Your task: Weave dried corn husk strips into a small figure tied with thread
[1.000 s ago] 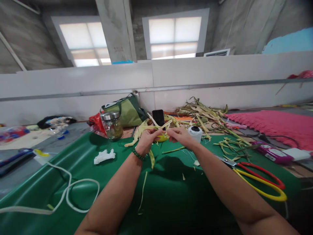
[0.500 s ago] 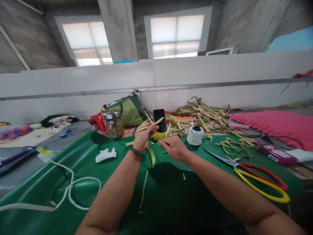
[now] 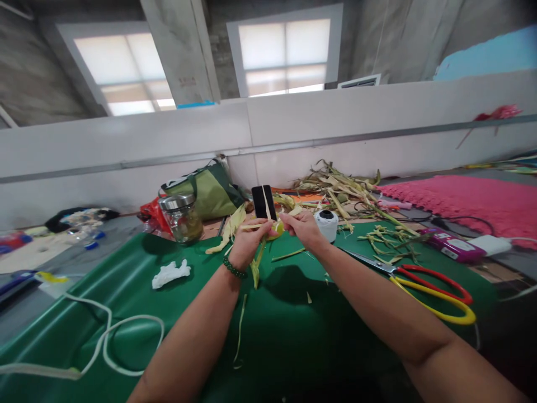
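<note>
My left hand (image 3: pixel 250 242), with a green bead bracelet at the wrist, is closed on pale corn husk strips (image 3: pixel 267 202). One strip stands upright in front of a dark phone (image 3: pixel 259 197); another points left. Close by on the right, my right hand (image 3: pixel 304 228) pinches a pale husk piece (image 3: pixel 294 211) between thumb and fingers. Between and behind the hands shows part of a yellow-green object (image 3: pixel 276 230). A greenish husk (image 3: pixel 256 272) hangs or lies below my left hand; which, I cannot tell. A white thread spool (image 3: pixel 327 226) stands behind my right wrist.
On the green mat (image 3: pixel 268 341) lie red-and-yellow-handled scissors (image 3: pixel 436 288), crumpled white tissue (image 3: pixel 171 274) and a white cord (image 3: pixel 107 336). Behind are a glass jar (image 3: pixel 181 219), a green bag (image 3: pixel 205 193) and a heap of husks (image 3: pixel 335 187). A pink cloth (image 3: pixel 457 204) lies right.
The view has swung right, so the scene sits further left. My right hand has risen level with my left. The strip in my left hand has gone from slanting to nearly upright.
</note>
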Demonstrator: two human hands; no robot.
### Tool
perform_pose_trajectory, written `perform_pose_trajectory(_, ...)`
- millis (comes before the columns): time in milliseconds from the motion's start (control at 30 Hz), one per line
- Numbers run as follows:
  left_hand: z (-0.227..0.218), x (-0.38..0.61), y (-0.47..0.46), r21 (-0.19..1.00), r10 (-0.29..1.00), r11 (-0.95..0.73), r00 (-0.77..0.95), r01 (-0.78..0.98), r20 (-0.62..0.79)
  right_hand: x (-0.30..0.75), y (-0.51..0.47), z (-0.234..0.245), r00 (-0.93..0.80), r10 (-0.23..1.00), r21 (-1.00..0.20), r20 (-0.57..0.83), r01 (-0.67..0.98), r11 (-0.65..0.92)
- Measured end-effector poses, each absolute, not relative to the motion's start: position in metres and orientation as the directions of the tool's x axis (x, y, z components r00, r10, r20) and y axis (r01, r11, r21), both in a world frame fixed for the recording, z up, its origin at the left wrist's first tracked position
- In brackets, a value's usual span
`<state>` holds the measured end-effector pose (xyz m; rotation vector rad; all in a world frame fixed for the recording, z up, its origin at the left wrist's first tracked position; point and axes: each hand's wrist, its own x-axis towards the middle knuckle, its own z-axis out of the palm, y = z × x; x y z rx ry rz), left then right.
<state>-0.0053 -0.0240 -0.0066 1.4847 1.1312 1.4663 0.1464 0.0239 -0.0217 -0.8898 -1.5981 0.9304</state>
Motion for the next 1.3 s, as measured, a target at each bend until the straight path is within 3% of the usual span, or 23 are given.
perform_pose_trajectory(67,-0.005,-0.006,-0.024,0.939,0.941,-0.323,-0.070,0.114,0.332,0.153,0.030,-0.020,-0.155,0.898,-0.890,0.411,0.146,0.432)
perform_pose_trajectory(167,-0.005,-0.003,-0.024,0.943,0.948,-0.307,-0.047,0.130,0.315,0.162,0.035,-0.015,-0.018,0.799,-0.782,0.601,0.195,0.592)
perform_pose_trajectory(233,-0.007,0.001,-0.026,0.939,0.946,-0.322,0.010,0.122,0.323,0.163,0.031,-0.011,-0.111,0.730,-0.705,0.674,0.199,0.681)
perform_pose_trajectory(333,-0.008,0.008,-0.029,0.921,0.927,-0.370,0.121,0.123,0.356,0.159,0.021,-0.009,-0.353,0.677,-0.669,0.646,0.165,0.724)
perform_pose_trajectory(400,-0.010,0.010,-0.031,0.909,0.912,-0.393,0.184,0.141,0.366,0.157,0.018,-0.009,-0.371,0.655,-0.649,0.658,0.163,0.743)
perform_pose_trajectory(500,-0.013,0.008,-0.028,0.906,0.914,-0.388,0.201,0.169,0.354,0.157,0.017,-0.010,-0.260,0.677,-0.649,0.688,0.197,0.735)
perform_pose_trajectory(633,-0.016,0.002,-0.020,0.944,0.945,-0.327,-0.018,0.042,0.328,0.153,0.012,-0.015,-0.007,0.683,-0.657,0.730,0.266,0.705)
perform_pose_trajectory(700,-0.015,0.001,-0.020,0.936,0.948,-0.317,-0.064,-0.152,0.311,0.145,0.008,-0.020,-0.113,0.727,-0.687,0.678,0.255,0.680)
perform_pose_trajectory(767,-0.015,0.004,-0.022,0.899,0.940,-0.331,-0.021,-0.288,0.340,0.135,0.007,-0.025,-0.301,0.786,-0.777,0.540,0.181,0.603)
perform_pose_trajectory(833,-0.014,0.008,-0.026,0.878,0.920,-0.356,0.046,-0.320,0.390,0.128,0.009,-0.028,-0.397,0.809,-0.859,0.434,0.089,0.504)
perform_pose_trajectory(933,-0.015,0.011,-0.030,0.873,0.897,-0.371,0.121,-0.317,0.425,0.129,0.015,-0.027,-0.398,0.811,-0.877,0.429,0.032,0.480)
perform_pose_trajectory(1067,-0.014,0.006,-0.025,0.912,0.921,-0.365,0.071,-0.189,0.383,0.141,0.013,-0.022,-0.336,0.738,-0.671,0.585,0.310,0.673)
perform_pose_trajectory(1167,-0.012,0.000,-0.021,0.929,0.930,-0.368,-0.022,-0.024,0.368,0.143,0.007,-0.021,-0.422,0.661,-0.468,0.621,0.477,0.744)
perform_pose_trajectory(1300,-0.012,-0.004,-0.018,0.941,0.935,-0.337,-0.107,0.030,0.339,0.139,0.001,-0.021,-0.440,0.679,-0.402,0.587,0.570,0.717)
